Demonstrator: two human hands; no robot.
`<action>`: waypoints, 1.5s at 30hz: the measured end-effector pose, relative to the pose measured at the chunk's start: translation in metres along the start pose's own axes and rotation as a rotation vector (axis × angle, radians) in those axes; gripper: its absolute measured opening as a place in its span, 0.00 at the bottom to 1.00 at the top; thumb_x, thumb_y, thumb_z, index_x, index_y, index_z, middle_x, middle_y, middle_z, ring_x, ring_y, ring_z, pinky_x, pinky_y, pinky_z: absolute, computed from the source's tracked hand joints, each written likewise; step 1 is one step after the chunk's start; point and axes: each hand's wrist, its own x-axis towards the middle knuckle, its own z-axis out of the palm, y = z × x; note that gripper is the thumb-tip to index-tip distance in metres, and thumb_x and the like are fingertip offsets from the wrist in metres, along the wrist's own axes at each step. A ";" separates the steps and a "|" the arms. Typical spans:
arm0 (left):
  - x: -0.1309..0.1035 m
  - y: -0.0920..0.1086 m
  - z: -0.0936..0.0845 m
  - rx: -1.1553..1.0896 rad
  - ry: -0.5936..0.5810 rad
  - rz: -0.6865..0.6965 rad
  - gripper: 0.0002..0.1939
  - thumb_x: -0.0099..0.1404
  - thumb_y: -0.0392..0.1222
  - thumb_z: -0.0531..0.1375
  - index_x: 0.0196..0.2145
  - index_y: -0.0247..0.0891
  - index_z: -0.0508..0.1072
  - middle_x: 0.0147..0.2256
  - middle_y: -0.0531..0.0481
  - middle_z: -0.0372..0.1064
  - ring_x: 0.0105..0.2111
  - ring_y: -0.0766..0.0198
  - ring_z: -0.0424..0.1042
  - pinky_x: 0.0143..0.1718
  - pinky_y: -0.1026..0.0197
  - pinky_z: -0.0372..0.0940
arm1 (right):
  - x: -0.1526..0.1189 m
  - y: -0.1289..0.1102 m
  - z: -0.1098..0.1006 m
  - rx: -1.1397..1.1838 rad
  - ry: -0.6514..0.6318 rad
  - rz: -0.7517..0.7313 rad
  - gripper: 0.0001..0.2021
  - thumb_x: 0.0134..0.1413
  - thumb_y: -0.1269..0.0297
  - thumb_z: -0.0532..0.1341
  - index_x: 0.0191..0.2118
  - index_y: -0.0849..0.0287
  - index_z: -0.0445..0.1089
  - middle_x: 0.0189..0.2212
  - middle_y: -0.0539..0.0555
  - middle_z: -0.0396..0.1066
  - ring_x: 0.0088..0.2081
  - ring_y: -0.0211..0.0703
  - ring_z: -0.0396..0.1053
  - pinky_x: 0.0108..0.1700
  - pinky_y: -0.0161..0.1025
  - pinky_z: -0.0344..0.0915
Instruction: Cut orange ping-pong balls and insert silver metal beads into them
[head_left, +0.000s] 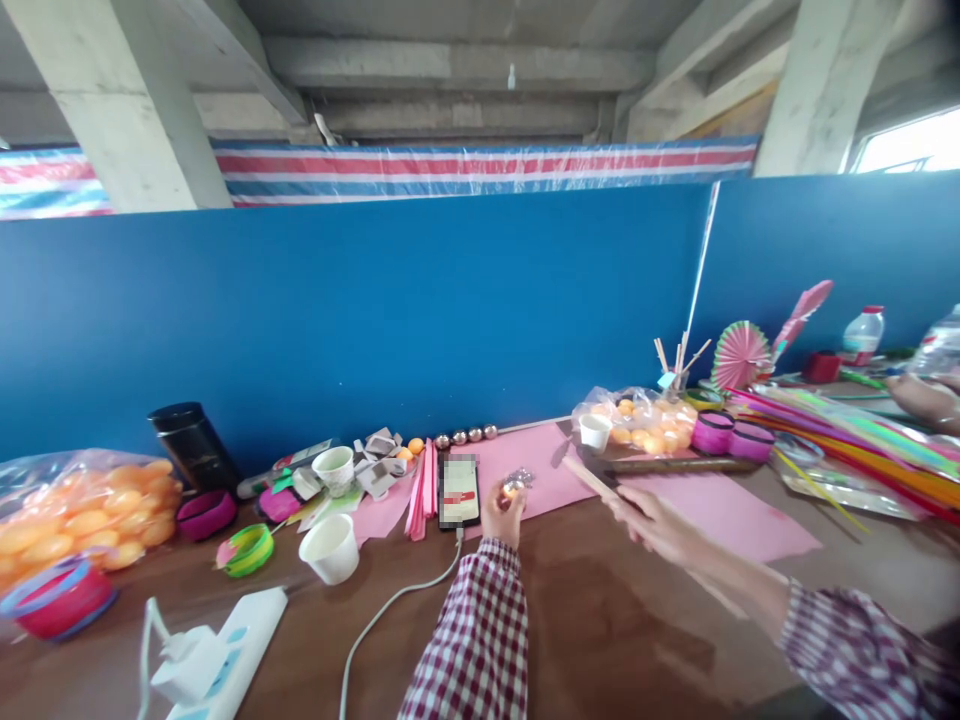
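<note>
My left hand (502, 515) is closed around a small orange ball (513, 490) at the front edge of pink paper (551, 455). Shiny silver bits (519, 478) lie just beyond its fingertips. To the right, my right hand (651, 518) is wrapped round a pale wooden stick (590, 477), which points up and left; its far end is blurred. A phone (458, 490) with a cable plugged in lies left of my left hand. Several metallic balls (475, 435) stand in a row behind the paper.
White cups (330, 548), a power strip (244, 640), a black flask (193, 447) and a bag of orange balls (90, 515) are on the left. Another ball bag (645, 420), pink rolls (712, 432) and colourful strips (855, 430) lie right. Another person's hand (926, 400) shows far right.
</note>
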 end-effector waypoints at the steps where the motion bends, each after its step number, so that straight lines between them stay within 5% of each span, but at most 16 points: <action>1: -0.001 0.002 0.000 0.020 -0.009 0.011 0.25 0.43 0.41 0.66 0.40 0.31 0.69 0.29 0.47 0.68 0.25 0.70 0.67 0.26 0.67 0.64 | 0.000 -0.009 -0.001 0.042 -0.047 -0.018 0.16 0.55 0.53 0.45 0.34 0.59 0.62 0.23 0.49 0.66 0.22 0.35 0.64 0.22 0.32 0.59; 9: -0.009 0.013 0.002 0.101 -0.084 0.028 0.20 0.44 0.45 0.64 0.33 0.28 0.73 0.24 0.48 0.69 0.22 0.69 0.66 0.25 0.66 0.64 | -0.001 -0.026 0.023 -0.152 0.215 -0.287 0.16 0.56 0.56 0.46 0.41 0.56 0.65 0.33 0.55 0.71 0.33 0.42 0.68 0.34 0.36 0.63; 16: -0.005 0.008 0.001 0.024 -0.077 -0.019 0.19 0.42 0.45 0.65 0.31 0.28 0.73 0.23 0.48 0.69 0.23 0.70 0.66 0.27 0.65 0.65 | 0.002 -0.017 0.032 -0.198 0.226 -0.323 0.17 0.56 0.56 0.45 0.44 0.55 0.64 0.36 0.56 0.71 0.36 0.44 0.69 0.37 0.39 0.64; 20: -0.001 0.003 -0.001 0.008 -0.112 -0.023 0.19 0.42 0.45 0.65 0.31 0.29 0.73 0.23 0.49 0.68 0.22 0.70 0.66 0.27 0.65 0.64 | 0.002 -0.025 0.027 -0.210 0.197 -0.356 0.15 0.56 0.57 0.46 0.40 0.57 0.66 0.29 0.55 0.71 0.32 0.43 0.68 0.34 0.36 0.63; 27: -0.003 0.004 0.000 0.027 -0.110 -0.037 0.19 0.42 0.46 0.65 0.30 0.29 0.74 0.20 0.50 0.67 0.20 0.71 0.64 0.24 0.67 0.62 | -0.002 -0.040 0.021 -0.200 0.151 -0.318 0.14 0.57 0.58 0.45 0.34 0.58 0.64 0.25 0.52 0.69 0.26 0.39 0.65 0.28 0.34 0.59; 45: -0.004 0.005 0.002 -0.063 -0.095 -0.102 0.20 0.41 0.47 0.66 0.29 0.28 0.73 0.20 0.51 0.67 0.20 0.72 0.64 0.25 0.67 0.63 | -0.001 -0.034 0.019 -0.149 0.080 -0.221 0.16 0.57 0.57 0.43 0.27 0.58 0.61 0.21 0.48 0.65 0.22 0.35 0.61 0.25 0.33 0.54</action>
